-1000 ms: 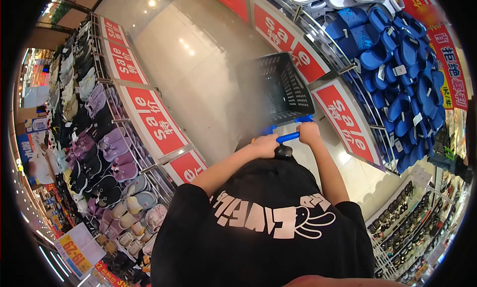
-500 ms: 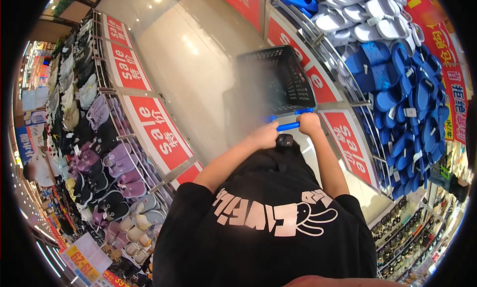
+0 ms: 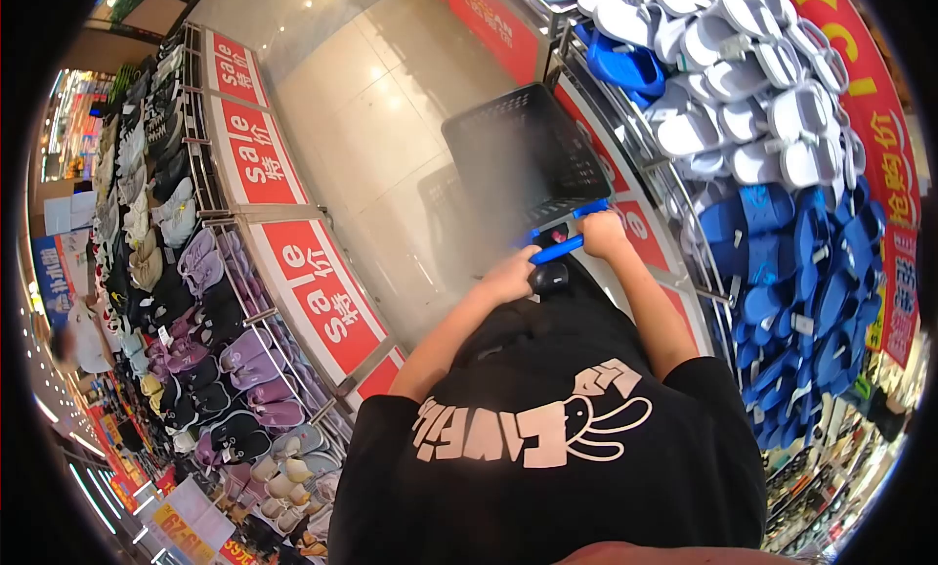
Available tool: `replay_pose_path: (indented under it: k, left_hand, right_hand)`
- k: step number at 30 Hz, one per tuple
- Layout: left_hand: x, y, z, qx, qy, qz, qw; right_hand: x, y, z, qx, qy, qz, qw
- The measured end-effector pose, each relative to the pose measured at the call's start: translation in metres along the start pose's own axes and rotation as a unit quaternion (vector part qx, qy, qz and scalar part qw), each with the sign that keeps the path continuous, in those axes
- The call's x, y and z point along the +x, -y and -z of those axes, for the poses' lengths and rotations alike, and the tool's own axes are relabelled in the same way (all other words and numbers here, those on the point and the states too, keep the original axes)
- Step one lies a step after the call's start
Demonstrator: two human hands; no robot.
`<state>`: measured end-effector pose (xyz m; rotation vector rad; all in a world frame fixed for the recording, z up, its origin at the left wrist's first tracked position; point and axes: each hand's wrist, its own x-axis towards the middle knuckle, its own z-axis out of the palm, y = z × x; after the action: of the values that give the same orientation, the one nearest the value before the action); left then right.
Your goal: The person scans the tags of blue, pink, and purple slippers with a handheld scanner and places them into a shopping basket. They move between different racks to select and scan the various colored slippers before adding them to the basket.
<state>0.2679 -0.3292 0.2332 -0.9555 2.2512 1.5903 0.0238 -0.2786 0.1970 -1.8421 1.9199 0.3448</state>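
Note:
Both hands grip the blue handle [image 3: 558,249] of a shopping cart. My left hand [image 3: 512,275] is wrapped round its left end, and my right hand [image 3: 602,233] is closed on its right end. Ahead of the handle is the cart's dark grey basket [image 3: 576,164] with perforated walls; a hazy blur covers part of its left side. A rounded black object [image 3: 550,279] sits just below the handle, in front of my black T-shirt [image 3: 635,487].
Along the left runs a rack of shoes [image 3: 244,355] with red sale signs [image 3: 318,282]. White slippers [image 3: 733,81] and blue slippers [image 3: 796,282] hang on the right rack, close beside the cart. A tiled aisle floor [image 3: 362,96] stretches ahead. A person [image 3: 88,340] is at far left.
The cart has moved forward along the aisle, and the right rack's slippers have come nearer. The handle is tilted more, its left end lower in view. Both hands keep their hold.

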Motion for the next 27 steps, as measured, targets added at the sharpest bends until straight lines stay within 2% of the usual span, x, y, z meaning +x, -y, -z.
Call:
replay_pose_path:
  k: [1, 3, 4, 5, 7, 8, 10, 13, 20, 21, 24, 27]
  left_hand:
    - [0.009, -0.002, 0.013, -0.004, 0.000, 0.001, 1.000]
    - [0.023, -0.001, 0.031, 0.093, -0.007, 0.003, 0.996]
    - [0.038, 0.021, 0.026, 0.133, -0.079, -0.008, 0.988]
    - [0.047, 0.020, 0.036, 0.081, -0.156, -0.019, 0.984]
    - [0.044, -0.034, 0.092, 0.065, -0.139, 0.057, 0.986]
    - [0.058, -0.015, 0.096, 0.060, -0.142, 0.066, 0.986]
    - [0.091, 0.038, 0.096, -0.046, -0.247, 0.025, 0.967]
    - [0.116, 0.071, 0.137, -0.021, -0.267, 0.025, 0.963]
    - [0.170, 0.132, 0.258, 0.084, -0.239, -0.046, 0.966]
    - [0.153, 0.100, 0.297, 0.077, -0.240, -0.113, 0.961]
    - [0.182, 0.124, 0.342, 0.048, -0.156, -0.098, 0.982]
    - [0.197, 0.132, 0.376, 0.082, -0.150, -0.074, 0.983]
  right_hand:
    - [0.017, -0.002, 0.012, -0.002, 0.004, 0.002, 1.000]
    - [0.050, -0.007, 0.030, -0.009, 0.012, 0.052, 0.999]
    - [0.072, -0.012, 0.030, -0.019, 0.025, 0.060, 0.998]
    - [0.096, -0.017, 0.029, -0.030, 0.040, 0.071, 0.996]
    - [0.128, -0.012, 0.060, -0.036, 0.061, 0.069, 0.995]
    - [0.145, -0.009, 0.071, -0.038, 0.057, 0.072, 0.995]
    - [0.177, -0.002, 0.089, -0.037, 0.055, 0.072, 0.995]
    - [0.225, 0.004, 0.120, -0.040, 0.056, 0.064, 0.996]
    - [0.328, 0.024, 0.184, -0.022, 0.051, 0.011, 0.998]
    - [0.346, 0.025, 0.198, -0.034, 0.055, 0.010, 0.998]
    - [0.386, 0.025, 0.217, -0.057, 0.078, 0.007, 0.995]
    - [0.422, 0.029, 0.235, -0.073, 0.060, -0.005, 0.996]
